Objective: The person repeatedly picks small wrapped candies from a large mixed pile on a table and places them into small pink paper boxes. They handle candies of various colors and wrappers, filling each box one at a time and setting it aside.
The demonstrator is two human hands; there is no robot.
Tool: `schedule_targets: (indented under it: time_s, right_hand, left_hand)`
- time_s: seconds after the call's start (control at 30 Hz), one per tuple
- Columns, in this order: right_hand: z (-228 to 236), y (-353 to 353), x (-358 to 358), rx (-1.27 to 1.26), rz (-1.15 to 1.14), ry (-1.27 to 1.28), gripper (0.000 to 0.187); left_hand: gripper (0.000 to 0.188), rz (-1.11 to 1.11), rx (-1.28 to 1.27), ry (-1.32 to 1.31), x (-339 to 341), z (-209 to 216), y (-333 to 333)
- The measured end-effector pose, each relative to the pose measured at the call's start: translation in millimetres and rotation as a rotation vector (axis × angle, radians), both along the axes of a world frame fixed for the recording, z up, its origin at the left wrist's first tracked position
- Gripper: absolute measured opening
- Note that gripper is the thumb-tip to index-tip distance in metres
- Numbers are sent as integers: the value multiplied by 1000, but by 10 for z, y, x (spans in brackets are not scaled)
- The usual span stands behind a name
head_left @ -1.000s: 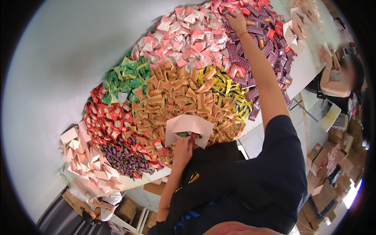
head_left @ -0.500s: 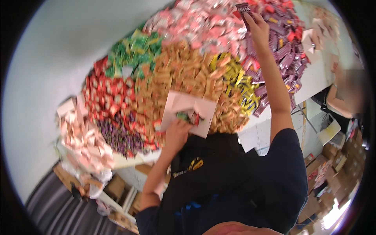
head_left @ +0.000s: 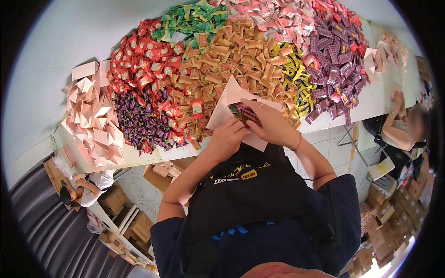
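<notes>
Against my front I hold an open pale pink paper box point(head_left: 227, 96), its flaps spread. My left hand point(head_left: 227, 139) is closed on its near left edge. My right hand point(head_left: 274, 126) reaches over the box's mouth, thumb and fingers on either side of a maroon wrapped packet point(head_left: 249, 112). A green packet shows partly beside it in the box; the rest of the contents is hidden by my fingers. Just beyond the box lies a wide heap of tan packets point(head_left: 222, 60), with a red packet point(head_left: 197, 107) left of the box.
Red packets point(head_left: 143, 60), small purple sweets point(head_left: 139, 120) and folded pink boxes point(head_left: 95, 120) lie left. Green packets point(head_left: 194, 21) and pink packets point(head_left: 273, 18) lie far; yellow packets point(head_left: 296, 81) and maroon packets point(head_left: 336, 69) right. People sit at right and lower left.
My right hand has come back from the far right heap to the box with the maroon packet. The box is now tilted, and both hands are at it. The view has shifted.
</notes>
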State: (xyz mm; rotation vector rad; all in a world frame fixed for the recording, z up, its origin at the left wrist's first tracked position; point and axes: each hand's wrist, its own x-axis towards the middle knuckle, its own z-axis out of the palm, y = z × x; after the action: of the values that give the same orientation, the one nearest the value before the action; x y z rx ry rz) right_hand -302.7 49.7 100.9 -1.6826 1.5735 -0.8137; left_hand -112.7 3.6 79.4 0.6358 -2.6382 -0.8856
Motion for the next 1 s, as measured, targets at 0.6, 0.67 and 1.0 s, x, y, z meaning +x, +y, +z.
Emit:
schedule_targets:
  time_s: [0.6, 0.67, 1.0]
  right_hand:
    - [343, 869, 771, -34, -210, -38, 31]
    - [220, 1011, 936, -144, -108, 116, 36]
    - [227, 1570, 869, 135, 92, 468, 23]
  left_hand:
    - [17, -281, 84, 202, 1050, 92, 158]
    - [16, -328, 89, 240, 1033, 129, 164]
    - [26, -478, 147, 76, 940, 213, 344]
